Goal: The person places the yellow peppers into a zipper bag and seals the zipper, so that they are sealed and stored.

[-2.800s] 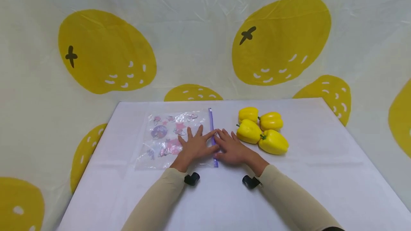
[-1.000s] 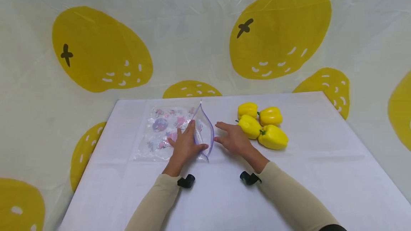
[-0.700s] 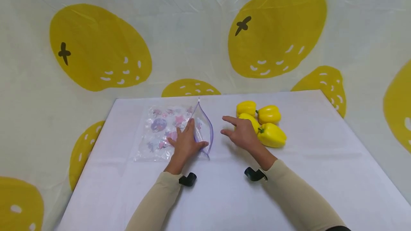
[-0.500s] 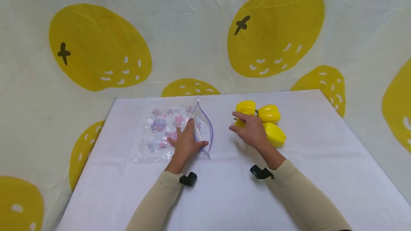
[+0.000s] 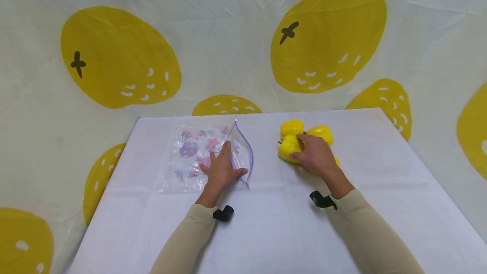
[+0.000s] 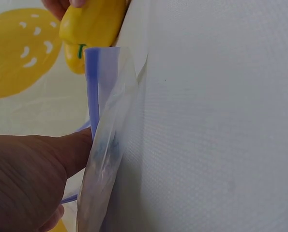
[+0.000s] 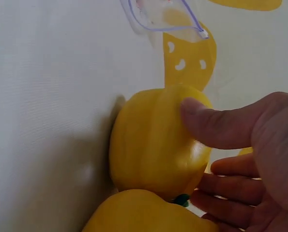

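Clr zip bag (image 5: 198, 150), open, 4 yel peppers (image 5: 288, 149) to R

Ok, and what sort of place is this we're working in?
Probably a staged tabletop recording spot, though I can't be sure: a plain white table stands before a fruit-print backdrop, and a small black device sits at each cuff.

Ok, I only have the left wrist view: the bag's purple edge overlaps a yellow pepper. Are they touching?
Observer: No, the head view shows bare white table between the bag and the nearest yellow pepper.
Operator: And the left hand? I mostly see thumb.
Observer: Its fingers are spread over the bag.
Operator: How many peppers altogether?
Observer: Four show in the head view, one mostly hidden by the right hand.
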A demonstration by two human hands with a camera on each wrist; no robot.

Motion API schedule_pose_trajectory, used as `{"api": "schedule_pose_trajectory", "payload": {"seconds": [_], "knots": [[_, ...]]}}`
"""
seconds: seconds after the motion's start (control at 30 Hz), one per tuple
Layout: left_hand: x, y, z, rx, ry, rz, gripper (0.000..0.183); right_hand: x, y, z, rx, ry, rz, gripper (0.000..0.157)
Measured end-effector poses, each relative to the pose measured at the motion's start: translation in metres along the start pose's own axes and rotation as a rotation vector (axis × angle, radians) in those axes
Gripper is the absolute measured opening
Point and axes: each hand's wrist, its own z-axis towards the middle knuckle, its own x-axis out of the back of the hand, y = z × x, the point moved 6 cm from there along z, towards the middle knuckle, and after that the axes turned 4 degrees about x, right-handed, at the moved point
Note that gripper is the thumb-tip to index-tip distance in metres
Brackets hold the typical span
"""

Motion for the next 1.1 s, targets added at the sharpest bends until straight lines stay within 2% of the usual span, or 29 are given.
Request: {"api": "schedule_pose_trajectory", "payload": {"seconds": [0.23,0.43,0.7,0.87,1.1], "knots": [[0.000,0.000,0.000,0.001,-0.006,-0.005,0.115,-0.003,0.001,0.004,0.012,-0.049,-0.057,0.083],[0.000,0.000,0.001,0.002,-0.008,0.002,0.115,-0.003,0.000,0.008,0.054,-0.025,-0.039,0.084],[0.000,0.000,0.002,-0.002,-0.003,0.009,0.115,0.002,0.008,0.012,0.058,0.042,0.134,0.084],[-0.001,0.000,0.003,-0.002,-0.007,0.001,0.115,0.004,0.008,0.011,0.021,0.048,0.258,0.084],[-0.001,0.000,0.002,0.003,-0.020,0.012,0.117,0.002,0.003,0.008,-0.004,0.070,0.367,0.083]]}}
